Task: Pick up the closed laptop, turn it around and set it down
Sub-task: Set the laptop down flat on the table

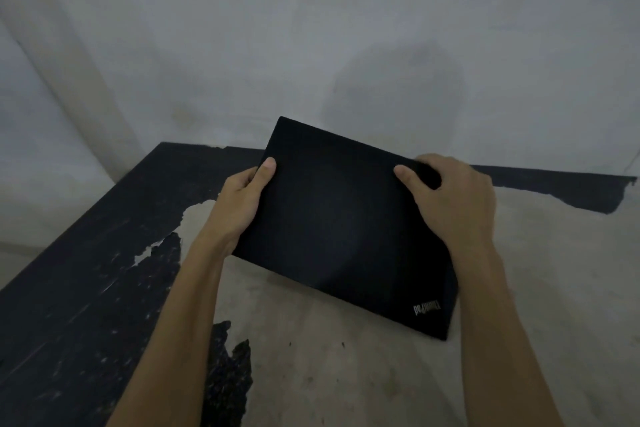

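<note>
The closed black laptop (341, 225) is held above the table, skewed so one corner points away to the upper left and the logo corner lies near me at the lower right. My left hand (242, 201) grips its left edge, thumb on the lid. My right hand (453, 198) grips the far right edge, thumb on top, fingers wrapped over the rim. Whether the near corner touches the table I cannot tell.
The table (329, 374) has a worn top: black coating on the left side and along the back, bare pale patches in the middle and right. A grey wall (311, 28) rises right behind the table's far edge.
</note>
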A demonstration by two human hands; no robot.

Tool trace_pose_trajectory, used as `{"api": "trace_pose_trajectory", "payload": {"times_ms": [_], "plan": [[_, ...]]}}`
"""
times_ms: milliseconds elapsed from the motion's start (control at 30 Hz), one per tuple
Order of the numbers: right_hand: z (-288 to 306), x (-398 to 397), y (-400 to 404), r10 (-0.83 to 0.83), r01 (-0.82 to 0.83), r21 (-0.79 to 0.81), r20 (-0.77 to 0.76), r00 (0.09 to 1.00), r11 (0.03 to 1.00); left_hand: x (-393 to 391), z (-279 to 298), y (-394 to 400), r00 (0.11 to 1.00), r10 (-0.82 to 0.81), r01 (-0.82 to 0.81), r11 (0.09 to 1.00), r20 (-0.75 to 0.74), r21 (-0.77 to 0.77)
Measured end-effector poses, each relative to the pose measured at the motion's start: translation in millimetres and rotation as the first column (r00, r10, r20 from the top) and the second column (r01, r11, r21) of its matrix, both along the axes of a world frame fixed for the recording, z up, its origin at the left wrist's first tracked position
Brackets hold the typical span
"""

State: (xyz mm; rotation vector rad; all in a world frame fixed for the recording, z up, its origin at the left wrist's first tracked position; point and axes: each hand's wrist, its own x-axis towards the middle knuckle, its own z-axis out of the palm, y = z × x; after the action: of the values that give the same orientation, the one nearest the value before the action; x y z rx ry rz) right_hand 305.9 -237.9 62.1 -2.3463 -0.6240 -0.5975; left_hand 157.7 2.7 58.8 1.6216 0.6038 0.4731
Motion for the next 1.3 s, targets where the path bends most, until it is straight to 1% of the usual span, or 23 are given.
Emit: {"api": "trace_pose_trajectory", "payload": {"times_ms": [67,133,200,267,333,367,467,567,733,967,1100,1200,1300], "plan": [[-6.5,3.0,2.3,-0.032,0.031,0.034,0.035,0.999,0.999,0.3,-1.5,-0.2,1.0,0.016,-0.015,1.0,0.022,-0.018],[-11.4,5.1,2.8,-0.077,0.071,0.11,0.059,0.995,0.991,1.6,-3.3,-0.5,0.998,0.036,-0.035,0.999,0.044,-0.039],[-13.1,5.9,0.3,-0.085,0.075,0.189,0.043,0.995,0.979,3.2,-4.4,-1.7,0.996,0.068,-0.063,0.995,0.066,-0.073],[-12.2,6.4,-3.8,-0.032,0.057,0.266,-0.099,0.995,0.962,5.0,-5.2,-3.4,0.991,0.102,-0.093,0.99,0.081,-0.108],[-11.6,6.4,-8.6,0.05,0.038,0.34,-0.248,0.967,0.94,8.0,-6.8,-6.3,0.986,0.143,-0.129,0.981,0.09,-0.146],[-13.6,6.9,-11.1,0.078,0.032,0.355,-0.291,0.954,0.934,9.9,-7.6,-8.0,0.982,0.164,-0.148,0.975,0.093,-0.164],[-23.2,9.2,-19.0,0.14,-0.024,0.324,-0.34,0.93,0.946,17.4,-11.1,-15.5,0.972,0.21,-0.186,0.962,0.107,-0.197],[-34.4,16.3,-30.8,0.172,-0.035,0.358,-0.357,0.918,0.933,25.7,-18.6,-27.4,0.972,0.212,-0.191,0.965,0.104,-0.179],[-50.6,23.0,-59.6,0.164,0.024,0.428,-0.396,0.903,0.904,42.5,-34.9,-49.9,0.979,0.193,-0.186,0.978,0.064,-0.097],[-62.6,23.0,-82.3,0.148,0.077,0.445,-0.449,0.881,0.892,54.8,-57.7,-64.8,0.987,0.157,-0.151,0.982,-0.045,0.111],[-64.1,23.4,-80.8,0.107,0.119,0.429,-0.467,0.878,0.895,54.9,-62.4,-64.2,0.987,0.144,-0.128,0.975,-0.073,0.184],[-66.0,26.7,-79.3,0.066,0.161,0.395,-0.503,0.862,0.905,54.2,-63.9,-63.7,0.99,0.134,-0.116,0.962,-0.055,0.248],[-71.6,33.6,-81.0,0.038,0.157,0.337,-0.505,0.862,0.928,54.8,-63.7,-63.2,0.992,0.114,-0.097,0.952,-0.045,0.289]]}}
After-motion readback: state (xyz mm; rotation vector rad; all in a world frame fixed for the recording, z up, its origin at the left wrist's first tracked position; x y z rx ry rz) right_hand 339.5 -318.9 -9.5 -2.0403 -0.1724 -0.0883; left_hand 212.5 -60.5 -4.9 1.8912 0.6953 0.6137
